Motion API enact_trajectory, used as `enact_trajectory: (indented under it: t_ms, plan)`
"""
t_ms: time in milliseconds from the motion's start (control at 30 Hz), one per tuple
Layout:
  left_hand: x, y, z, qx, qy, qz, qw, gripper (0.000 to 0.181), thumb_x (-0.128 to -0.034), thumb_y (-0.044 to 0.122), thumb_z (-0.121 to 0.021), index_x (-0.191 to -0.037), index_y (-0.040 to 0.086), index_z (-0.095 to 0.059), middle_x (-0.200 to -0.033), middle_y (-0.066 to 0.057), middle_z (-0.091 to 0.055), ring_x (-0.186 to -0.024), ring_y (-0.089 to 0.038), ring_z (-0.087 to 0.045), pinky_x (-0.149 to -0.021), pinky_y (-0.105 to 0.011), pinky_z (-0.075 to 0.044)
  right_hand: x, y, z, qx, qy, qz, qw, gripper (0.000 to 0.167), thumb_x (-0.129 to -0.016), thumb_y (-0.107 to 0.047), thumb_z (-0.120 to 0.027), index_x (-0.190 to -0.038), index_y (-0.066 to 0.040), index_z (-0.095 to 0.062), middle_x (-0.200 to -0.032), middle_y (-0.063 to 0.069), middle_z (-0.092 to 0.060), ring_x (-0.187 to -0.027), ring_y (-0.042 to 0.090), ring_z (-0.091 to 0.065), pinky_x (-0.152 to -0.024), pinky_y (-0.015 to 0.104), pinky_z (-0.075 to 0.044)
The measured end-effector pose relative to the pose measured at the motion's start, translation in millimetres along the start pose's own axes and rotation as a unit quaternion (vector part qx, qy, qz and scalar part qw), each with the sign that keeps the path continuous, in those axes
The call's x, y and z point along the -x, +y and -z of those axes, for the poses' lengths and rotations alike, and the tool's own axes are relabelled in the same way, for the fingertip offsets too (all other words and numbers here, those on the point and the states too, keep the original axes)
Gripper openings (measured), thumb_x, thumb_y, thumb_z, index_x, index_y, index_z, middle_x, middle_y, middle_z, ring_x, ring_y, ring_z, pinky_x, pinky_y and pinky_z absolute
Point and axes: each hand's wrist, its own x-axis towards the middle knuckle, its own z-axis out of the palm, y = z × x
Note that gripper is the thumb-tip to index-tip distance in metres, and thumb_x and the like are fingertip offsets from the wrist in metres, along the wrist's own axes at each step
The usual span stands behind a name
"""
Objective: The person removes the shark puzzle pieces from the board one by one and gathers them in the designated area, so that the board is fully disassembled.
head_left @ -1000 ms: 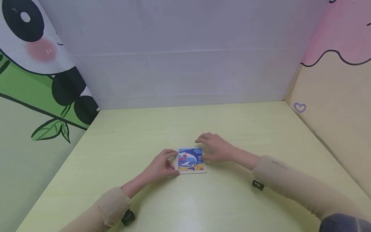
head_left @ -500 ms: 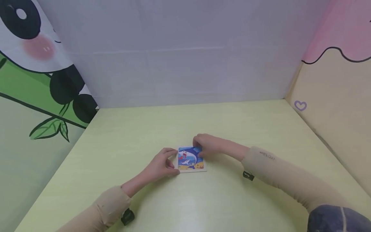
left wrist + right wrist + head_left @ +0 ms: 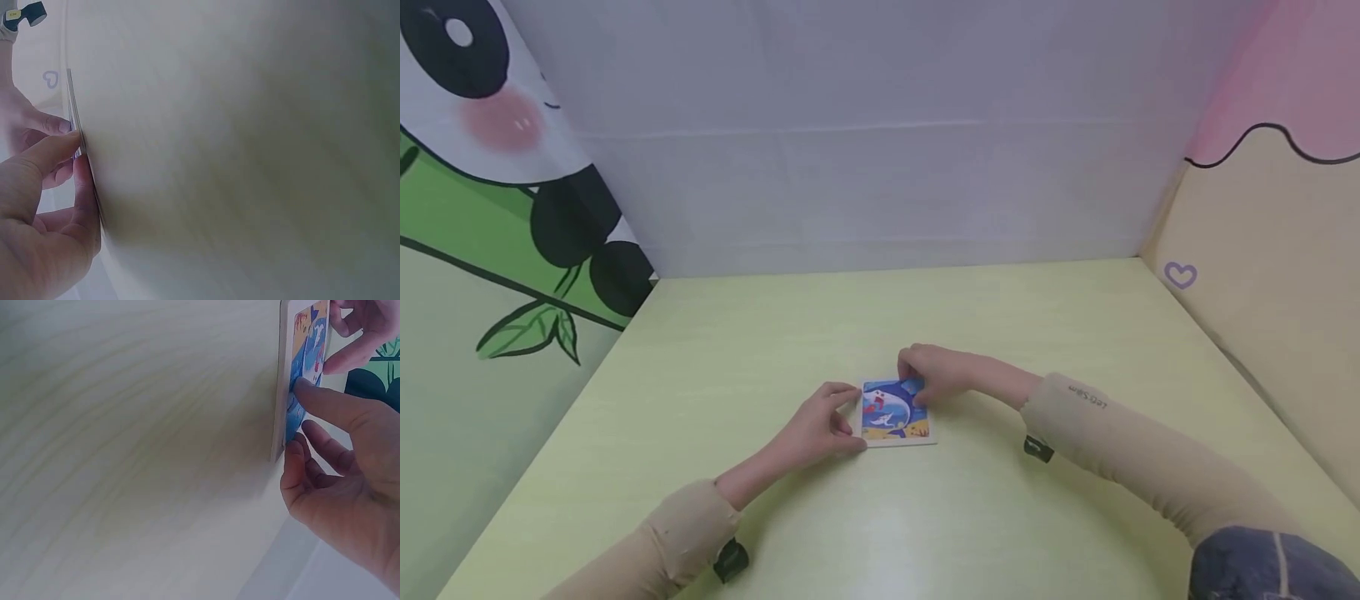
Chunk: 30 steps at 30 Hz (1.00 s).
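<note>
A small square picture puzzle with a pale frame lies flat on the table, showing a blue shark over a sandy sea floor. My left hand holds its left side, thumb at the near corner and index finger at the far corner. At the far right corner, my right hand has curled fingers and pinches a puzzle piece; the thumb lies on the picture, the fingertips at the far edge. A seam beside this piece shows in the right wrist view. Fingers partly hide that corner.
The pale yellow-green table extends around the puzzle. A grey-white sheet stands along its back edge. Painted walls flank both sides, with a panda at left and a purple heart at right.
My right hand has moved slightly left onto the puzzle's far right corner, and its fingers have curled in to pinch there. The left hand and the puzzle have stayed in place.
</note>
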Motion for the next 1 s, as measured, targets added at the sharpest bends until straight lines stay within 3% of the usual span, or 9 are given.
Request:
enact_trajectory:
  t_ms: [333, 567, 800, 1000]
  plan:
    - [-0.7, 0.8, 0.7, -0.002, 0.004, 0.003, 1.0, 0.075, -0.0736, 0.006, -0.085, -0.138, -0.008, -0.05, -0.142, -0.021, -0.046, -0.075, -0.006, -0.06, -0.066, -0.015, -0.051, 1.4, 4.3, -3.9, 0.005, 0.023, 0.01, 0.9997, 0.037, -0.086, -0.018, -0.076, -0.119, -0.009, -0.061, -0.11, 0.004, -0.06, -0.104, 0.017, -0.055, -0.098, 0.036, -0.048]
    - [-1.7, -0.1, -0.2, 0.003, 0.002, 0.01, 0.9999, 0.076, -0.0735, 0.006, -0.085, -0.139, -0.007, -0.05, -0.142, -0.02, -0.046, -0.076, -0.007, -0.06, -0.066, -0.015, -0.051, 4.3, 3.3, -2.2, -0.001, 0.011, 0.019, 0.9998, 0.037, -0.089, -0.013, -0.072, -0.123, -0.007, -0.062, -0.116, 0.007, -0.06, -0.109, 0.02, -0.057, -0.1, 0.037, -0.048]
    - [-0.3, 2.5, -0.3, 0.003, 0.006, 0.013, 0.9999, 0.075, -0.0726, 0.006, -0.085, -0.139, -0.006, -0.051, -0.142, -0.019, -0.047, -0.076, -0.007, -0.06, -0.066, -0.016, -0.051, 5.8, 4.7, 2.9, 0.032, 0.001, 0.052, 0.9982, 0.04, -0.085, -0.001, -0.068, -0.125, -0.006, -0.063, -0.119, 0.008, -0.062, -0.113, 0.022, -0.059, -0.101, 0.037, -0.049]
    - [1.3, 1.0, 0.1, -0.001, 0.003, 0.016, 0.9999, 0.076, -0.0727, 0.007, -0.085, -0.139, -0.004, -0.051, -0.142, -0.019, -0.046, -0.074, -0.005, -0.059, -0.065, -0.017, -0.051, 5.5, 8.6, -1.5, 0.05, 0.028, 0.08, 0.9952, 0.04, -0.083, -0.002, -0.069, -0.123, -0.007, -0.067, -0.118, 0.008, -0.067, -0.114, 0.023, -0.061, -0.103, 0.039, -0.048]
